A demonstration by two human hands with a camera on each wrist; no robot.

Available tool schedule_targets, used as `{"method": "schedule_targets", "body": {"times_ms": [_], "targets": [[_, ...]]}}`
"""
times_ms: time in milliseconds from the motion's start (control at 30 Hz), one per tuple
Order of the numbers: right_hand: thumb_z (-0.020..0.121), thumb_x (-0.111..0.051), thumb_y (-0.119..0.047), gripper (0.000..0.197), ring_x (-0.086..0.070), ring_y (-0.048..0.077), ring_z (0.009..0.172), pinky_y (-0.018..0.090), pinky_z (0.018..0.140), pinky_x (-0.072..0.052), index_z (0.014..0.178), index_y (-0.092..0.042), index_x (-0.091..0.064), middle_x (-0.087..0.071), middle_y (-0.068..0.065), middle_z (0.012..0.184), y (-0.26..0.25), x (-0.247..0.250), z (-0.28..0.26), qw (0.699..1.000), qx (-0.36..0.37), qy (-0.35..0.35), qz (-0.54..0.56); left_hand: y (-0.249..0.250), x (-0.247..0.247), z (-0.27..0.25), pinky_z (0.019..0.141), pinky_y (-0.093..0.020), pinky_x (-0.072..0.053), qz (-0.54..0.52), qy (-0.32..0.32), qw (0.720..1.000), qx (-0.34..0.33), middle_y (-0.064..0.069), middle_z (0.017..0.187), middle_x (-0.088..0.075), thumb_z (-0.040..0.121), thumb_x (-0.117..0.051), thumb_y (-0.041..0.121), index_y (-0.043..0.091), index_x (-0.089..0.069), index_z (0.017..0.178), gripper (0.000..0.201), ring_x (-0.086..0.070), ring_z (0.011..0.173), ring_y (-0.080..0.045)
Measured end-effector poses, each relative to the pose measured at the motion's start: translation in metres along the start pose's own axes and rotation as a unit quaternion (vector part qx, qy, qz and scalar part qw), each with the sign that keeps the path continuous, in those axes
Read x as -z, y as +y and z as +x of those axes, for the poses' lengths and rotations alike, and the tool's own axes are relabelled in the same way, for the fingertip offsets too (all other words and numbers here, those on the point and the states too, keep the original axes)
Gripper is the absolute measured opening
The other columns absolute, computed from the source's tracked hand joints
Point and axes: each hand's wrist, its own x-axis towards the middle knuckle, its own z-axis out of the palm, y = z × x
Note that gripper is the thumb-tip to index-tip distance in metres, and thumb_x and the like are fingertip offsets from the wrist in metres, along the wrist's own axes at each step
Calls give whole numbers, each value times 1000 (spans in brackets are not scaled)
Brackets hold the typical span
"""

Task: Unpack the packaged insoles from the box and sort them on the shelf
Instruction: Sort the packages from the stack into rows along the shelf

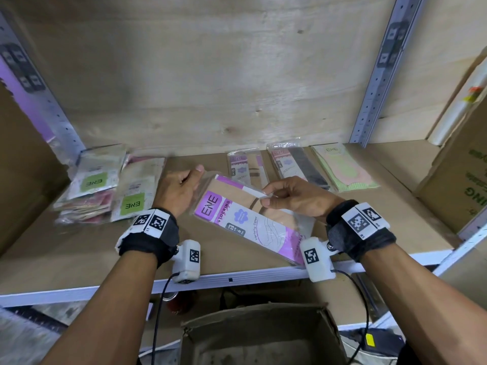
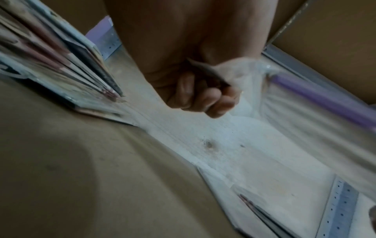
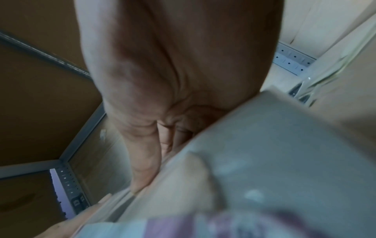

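Both hands hold one purple and beige insole package (image 1: 245, 219) marked ENE, tilted above the middle of the wooden shelf (image 1: 263, 256). My left hand (image 1: 184, 188) grips its clear plastic top left edge, thumb raised. In the left wrist view the curled fingers (image 2: 203, 99) pinch that clear plastic flap (image 2: 242, 74). My right hand (image 1: 276, 197) pinches the package's right edge between thumb and fingers. The right wrist view shows the palm (image 3: 173, 72) against the blurred package (image 3: 284, 161). An open cardboard box (image 1: 263, 335) stands below the shelf; its inside is dark.
Two piles of green-labelled packs (image 1: 97, 183) (image 1: 137, 191) lie at the shelf's left. Three packs lie at the back: purple (image 1: 245, 167), pink and black (image 1: 292, 164), green and pink (image 1: 342, 167). Metal uprights (image 1: 379, 72) frame the bay. A large carton (image 1: 458, 180) stands at the right.
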Motion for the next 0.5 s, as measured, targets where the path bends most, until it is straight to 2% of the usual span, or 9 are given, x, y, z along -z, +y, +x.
{"method": "schedule_targets", "body": {"times_ms": [33,133,267,367,433,500], "targets": [[90,-69,-21,23,-70,16,95,30,97,-49,109,-8,-70,-76,9,102,0,1,0,1000,1,-2,1,1,0,0,47,-16,-36,-2,5,1000,-1,10,41,-48,97,-53,52,19,-48,49,59,-45,41,-7],[90,-69,-23,23,-69,23,102,35,104,-46,108,-9,-70,-76,9,103,1,2,-2,1000,4,-8,-6,4,-1,0,49,-23,-32,-6,6,1000,-3,12,38,-41,98,-54,49,18,-44,50,58,-38,41,-6],[89,-69,-24,23,-69,15,97,33,102,-46,108,-10,-71,-76,8,103,0,4,-4,1000,4,-13,-12,4,-2,1,42,-17,-32,-30,-19,999,6,10,39,-41,97,-55,49,16,-51,56,52,-36,37,-5],[90,-69,-23,23,-68,16,93,34,99,-47,108,-10,-71,-76,9,102,0,5,-6,1000,3,-2,-17,5,-3,0,51,-26,-31,-27,-33,999,8,4,53,-46,98,-54,48,15,-62,70,45,-37,48,-13],[90,-69,-23,21,-68,17,91,36,99,-47,106,-10,-72,-76,10,101,0,5,-7,1000,6,3,-21,4,-2,0,56,-28,-31,-27,-37,999,8,6,56,-45,99,-51,51,19,-56,67,45,-38,52,-14],[89,-69,-23,22,-69,26,97,43,105,-45,106,-10,-71,-75,13,102,-1,6,-8,1000,8,8,-22,5,0,-1,58,-28,-31,-15,-43,999,11,11,51,-40,98,-47,57,20,-47,62,51,-37,49,-13]]}}
